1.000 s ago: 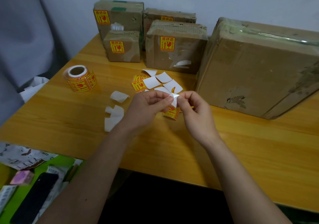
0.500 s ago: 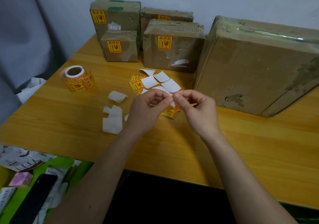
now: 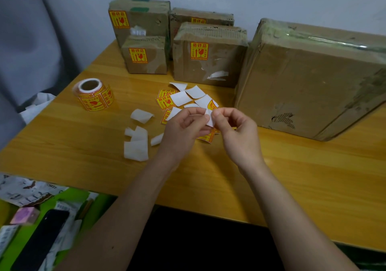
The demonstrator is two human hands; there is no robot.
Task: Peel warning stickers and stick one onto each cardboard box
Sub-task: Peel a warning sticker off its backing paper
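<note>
1. Now, nearest the camera, both forearms reach up from 6 o'clock and meet over the table (image 3: 292, 176), wrists slightly raised, neither resting on the wood.
2. Left hand (image 3: 183, 128) sits at 9 o'clock of the sticker (image 3: 210, 112), fingers curled in, thumb and forefinger pinching the white backing.
3. Right hand (image 3: 236, 133) sits at 3 o'clock of it, knuckles up, fingertips nipping the yellow corner that shows at the top.
4. Best judged: hold the backing firm, draw the yellow layer away slowly and flat, and touch only its edge so the glue stays clean and the sticker does not curl onto itself.
5. Beyond the hands, at 12 o'clock, lie loose stickers (image 3: 165, 101) and peeled backings (image 3: 136, 149); the roll (image 3: 94, 94) stands at 10 o'clock.
6. Farthest, four smaller boxes (image 3: 208, 62) by the wall show labels; the big box (image 3: 309, 78) at 2 o'clock shows none, so it is likely next.
</note>
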